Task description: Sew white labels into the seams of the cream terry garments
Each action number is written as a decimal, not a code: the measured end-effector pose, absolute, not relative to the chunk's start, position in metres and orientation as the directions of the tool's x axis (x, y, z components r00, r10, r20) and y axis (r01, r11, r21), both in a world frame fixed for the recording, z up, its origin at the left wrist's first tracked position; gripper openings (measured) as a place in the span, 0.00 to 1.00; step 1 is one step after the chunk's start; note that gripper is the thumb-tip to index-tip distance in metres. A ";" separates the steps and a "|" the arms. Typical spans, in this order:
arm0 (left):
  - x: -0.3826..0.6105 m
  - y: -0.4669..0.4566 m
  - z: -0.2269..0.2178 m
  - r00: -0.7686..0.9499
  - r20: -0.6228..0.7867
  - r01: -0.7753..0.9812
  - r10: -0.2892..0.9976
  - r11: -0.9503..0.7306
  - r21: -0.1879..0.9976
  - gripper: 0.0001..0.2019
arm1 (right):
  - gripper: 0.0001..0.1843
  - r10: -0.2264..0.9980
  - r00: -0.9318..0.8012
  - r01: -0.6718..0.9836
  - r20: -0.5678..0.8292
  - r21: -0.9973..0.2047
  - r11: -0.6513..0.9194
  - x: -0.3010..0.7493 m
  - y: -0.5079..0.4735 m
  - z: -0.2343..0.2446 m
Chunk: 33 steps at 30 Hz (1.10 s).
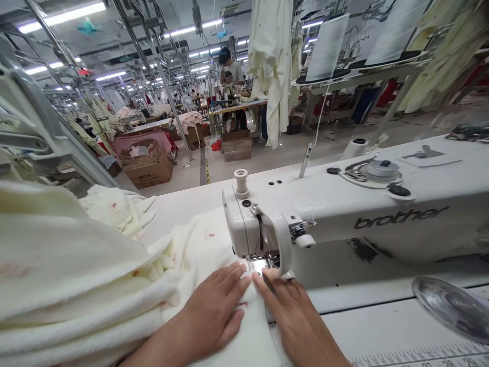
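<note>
At bottom centre, left hand (216,313) and right hand (292,313) press flat, fingers open, on cream fabric (114,285). Both fingertips lie beside the sewing machine (344,214) needle.

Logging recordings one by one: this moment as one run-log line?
left hand: flat on cream fleece fabric | right hand: fingertips at presser foot of white Brother sewing machine

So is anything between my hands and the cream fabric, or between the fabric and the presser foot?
Nothing visible. The left hand and right hand both lie flat on the cream fabric, which runs straight up to the presser foot.
</note>
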<state>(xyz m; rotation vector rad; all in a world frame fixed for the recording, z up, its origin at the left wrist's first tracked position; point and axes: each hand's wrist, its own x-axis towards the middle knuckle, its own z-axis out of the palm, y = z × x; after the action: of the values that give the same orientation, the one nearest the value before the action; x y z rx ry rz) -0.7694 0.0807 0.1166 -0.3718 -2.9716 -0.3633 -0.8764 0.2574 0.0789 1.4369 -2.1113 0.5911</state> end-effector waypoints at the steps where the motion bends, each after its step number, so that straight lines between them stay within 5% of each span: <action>1: -0.770 0.080 0.117 -0.963 0.146 0.255 0.227 0.942 0.218 0.25 | 0.29 -0.706 -0.310 -0.933 0.636 -0.062 0.354 -0.877 0.257 0.078; 17: -0.786 0.072 0.111 -0.969 0.169 0.217 0.181 0.950 0.224 0.22 | 0.34 -0.769 -0.302 -0.936 0.564 -0.023 0.351 -0.877 0.264 0.054; 28: -0.781 0.071 0.104 -0.950 0.260 0.233 0.171 0.945 0.229 0.25 | 0.24 -0.689 -0.244 -0.939 0.682 0.012 0.344 -0.852 0.245 0.052; 33: -0.728 0.068 0.122 -0.975 0.224 0.054 0.014 0.983 0.174 0.32 | 0.15 -0.689 -0.143 -0.984 0.711 -0.028 0.175 -0.831 0.245 0.058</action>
<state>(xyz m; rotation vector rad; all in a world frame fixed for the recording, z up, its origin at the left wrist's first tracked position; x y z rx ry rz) -0.7284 0.0679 0.1223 -0.0499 -2.9058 -0.2641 -0.8311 0.2448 0.0579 1.5719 -1.8990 0.6873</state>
